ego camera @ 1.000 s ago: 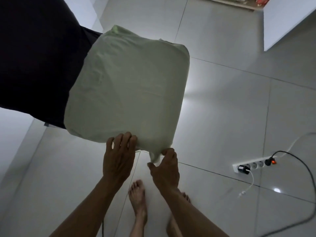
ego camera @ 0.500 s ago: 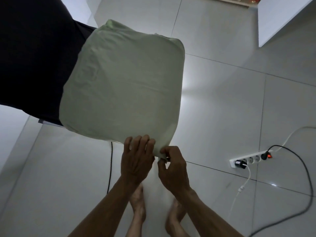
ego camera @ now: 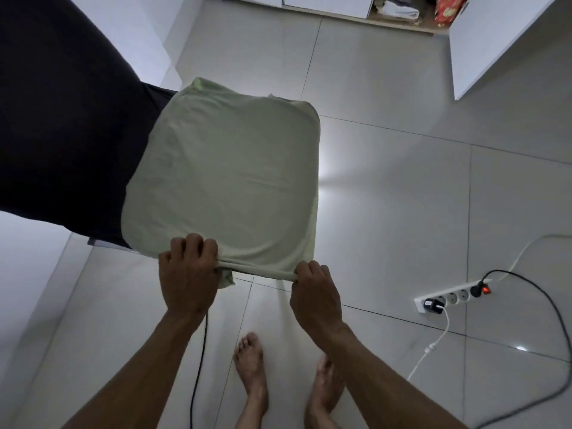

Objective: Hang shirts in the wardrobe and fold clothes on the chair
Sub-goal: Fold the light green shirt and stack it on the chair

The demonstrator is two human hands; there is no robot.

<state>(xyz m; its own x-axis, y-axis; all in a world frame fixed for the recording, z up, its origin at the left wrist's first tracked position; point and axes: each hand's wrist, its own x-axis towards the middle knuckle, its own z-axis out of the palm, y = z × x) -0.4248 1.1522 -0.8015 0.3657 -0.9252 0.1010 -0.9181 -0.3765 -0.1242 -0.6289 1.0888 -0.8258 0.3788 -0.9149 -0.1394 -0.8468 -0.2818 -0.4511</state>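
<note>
Soft pale green cloth [ego camera: 226, 178] spread smooth and square over a seat, left hand [ego camera: 187, 278] at 7 o'clock, right hand [ego camera: 315, 292] at 5 o'clock, curled fingers [ego camera: 193, 246] of both pinching its bunched near edge

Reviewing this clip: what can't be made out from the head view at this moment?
- The chair: the pale green cloth covers its seat completely, so its shape stays unseen.
- Garment type: with the cloth spread flat, sleeves and collar don't show.
- Fingertips of the left hand and right hand: curled under the bunched hem.
- Wardrobe contents: cut off by the top edge.
- Dark fabric at left: too dim to identify.
</note>
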